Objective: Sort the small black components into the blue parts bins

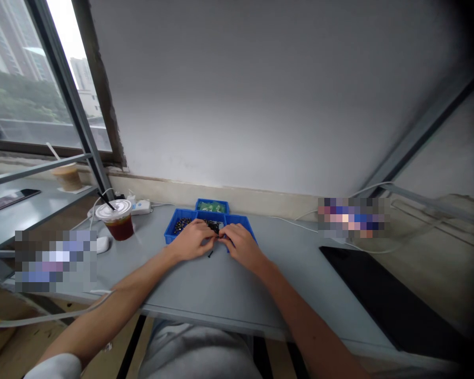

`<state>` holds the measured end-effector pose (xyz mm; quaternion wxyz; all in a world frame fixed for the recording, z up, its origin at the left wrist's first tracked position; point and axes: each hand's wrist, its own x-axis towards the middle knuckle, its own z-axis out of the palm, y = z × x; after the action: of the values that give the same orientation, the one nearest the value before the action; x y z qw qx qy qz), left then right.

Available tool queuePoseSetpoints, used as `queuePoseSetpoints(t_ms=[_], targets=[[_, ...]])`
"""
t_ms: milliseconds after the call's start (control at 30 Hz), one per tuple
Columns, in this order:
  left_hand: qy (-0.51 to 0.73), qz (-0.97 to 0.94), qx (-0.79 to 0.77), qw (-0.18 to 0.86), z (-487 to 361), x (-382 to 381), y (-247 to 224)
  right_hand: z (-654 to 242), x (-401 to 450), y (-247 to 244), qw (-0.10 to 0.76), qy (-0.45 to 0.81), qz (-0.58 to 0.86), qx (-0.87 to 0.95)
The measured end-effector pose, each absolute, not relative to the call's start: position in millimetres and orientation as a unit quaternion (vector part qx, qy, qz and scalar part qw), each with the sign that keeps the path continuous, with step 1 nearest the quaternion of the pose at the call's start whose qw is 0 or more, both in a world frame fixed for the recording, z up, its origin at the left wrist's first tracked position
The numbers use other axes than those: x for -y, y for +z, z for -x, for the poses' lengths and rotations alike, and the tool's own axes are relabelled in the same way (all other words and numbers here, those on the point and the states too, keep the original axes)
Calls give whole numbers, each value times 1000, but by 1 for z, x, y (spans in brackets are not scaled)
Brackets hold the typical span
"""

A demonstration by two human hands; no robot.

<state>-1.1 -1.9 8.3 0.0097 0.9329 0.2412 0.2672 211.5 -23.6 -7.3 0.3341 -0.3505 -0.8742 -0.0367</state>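
Observation:
My left hand [195, 240] and my right hand [239, 243] meet at the front edge of the blue bins, fingertips pinched close together. Whatever lies between the fingertips is too small to make out. On the table just below them rests a small dark screw-like piece [210, 254]. The left blue bin [168, 231] holds many small shiny metal parts [181, 225]. Black small parts [213, 225] show in the middle bin, partly covered by my hands. The right blue bin [247, 223] is partly hidden by my right hand.
Behind stands a blue bin [212, 201] with green contents. To the left are a lidded cup of dark drink [118, 223], a white mouse-like object [102, 244] and a white power strip [142, 206]. A black flat panel [383, 295] lies right on the grey table [205, 295].

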Motion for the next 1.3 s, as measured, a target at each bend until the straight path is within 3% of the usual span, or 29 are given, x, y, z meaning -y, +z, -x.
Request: queuePoseSetpoints(t_ms=[1300], targets=[[263, -937, -232, 12, 2, 2, 8, -211, 24, -7, 323, -30, 358, 875]])
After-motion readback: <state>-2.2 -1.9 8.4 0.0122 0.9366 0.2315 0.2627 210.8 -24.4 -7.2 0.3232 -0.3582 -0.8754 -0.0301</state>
